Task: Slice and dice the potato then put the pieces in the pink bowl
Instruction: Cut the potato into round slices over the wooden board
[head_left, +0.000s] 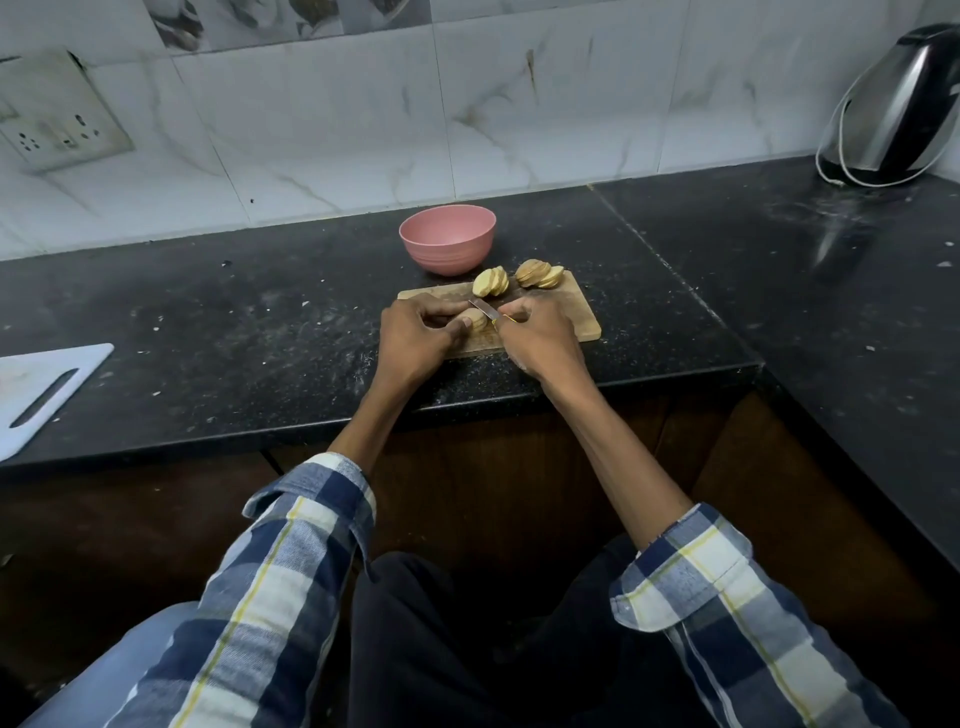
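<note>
His left hand (415, 332) pinched the potato piece (475, 319) while the right hand (537, 332) gripped the knife (484, 309); fingertips wanted tucking back, I thought.

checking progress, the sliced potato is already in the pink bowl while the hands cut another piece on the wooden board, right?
Not quite. The head view shows the potato slices lying on the wooden board, not in the pink bowl.
</note>
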